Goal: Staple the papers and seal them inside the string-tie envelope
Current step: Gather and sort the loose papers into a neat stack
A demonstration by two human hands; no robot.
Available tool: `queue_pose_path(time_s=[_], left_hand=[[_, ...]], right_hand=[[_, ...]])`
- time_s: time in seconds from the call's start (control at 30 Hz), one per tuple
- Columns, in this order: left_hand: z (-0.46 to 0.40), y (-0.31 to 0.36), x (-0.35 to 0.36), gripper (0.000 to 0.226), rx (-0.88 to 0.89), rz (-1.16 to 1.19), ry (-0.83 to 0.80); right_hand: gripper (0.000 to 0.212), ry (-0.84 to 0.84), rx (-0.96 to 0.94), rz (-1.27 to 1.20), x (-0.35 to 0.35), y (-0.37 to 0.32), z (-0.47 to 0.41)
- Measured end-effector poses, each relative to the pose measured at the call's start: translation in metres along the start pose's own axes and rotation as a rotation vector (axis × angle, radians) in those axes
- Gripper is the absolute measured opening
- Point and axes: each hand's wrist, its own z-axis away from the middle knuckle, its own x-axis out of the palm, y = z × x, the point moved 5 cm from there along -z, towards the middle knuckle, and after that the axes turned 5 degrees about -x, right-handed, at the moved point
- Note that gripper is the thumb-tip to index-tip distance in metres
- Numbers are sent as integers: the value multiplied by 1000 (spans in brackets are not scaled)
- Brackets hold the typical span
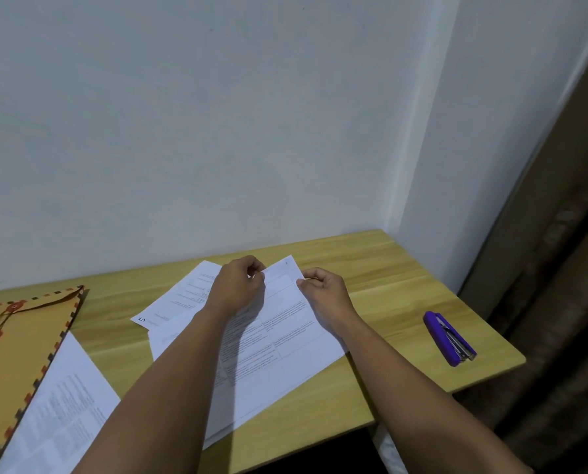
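A printed sheet of paper (285, 340) lies in the middle of the wooden table (388, 289), on top of other sheets. My left hand (239, 285) pinches its far edge near the top left. My right hand (327, 295) pinches the same sheet at its far right corner. Another printed sheet (176, 299) pokes out from underneath to the left. A tan string-tie envelope (15, 350) with red discs lies at the left edge. A purple stapler (450, 338) lies on the table to the right, apart from both hands.
One more printed sheet (60, 415) lies partly under the envelope at the near left. A pale wall (217, 131) stands right behind the table. The table's right edge drops off beside a dark curtain (559, 302).
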Motion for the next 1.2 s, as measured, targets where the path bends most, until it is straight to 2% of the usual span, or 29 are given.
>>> queue_pose_path(time_s=[0.6, 1.2], left_hand=[[4, -8, 0, 9, -35, -11, 12], [5, -7, -1, 11, 0, 24, -15]], right_hand=[[6, -19, 19, -72, -3, -1, 4], [9, -37, 25, 9, -4, -9, 13]])
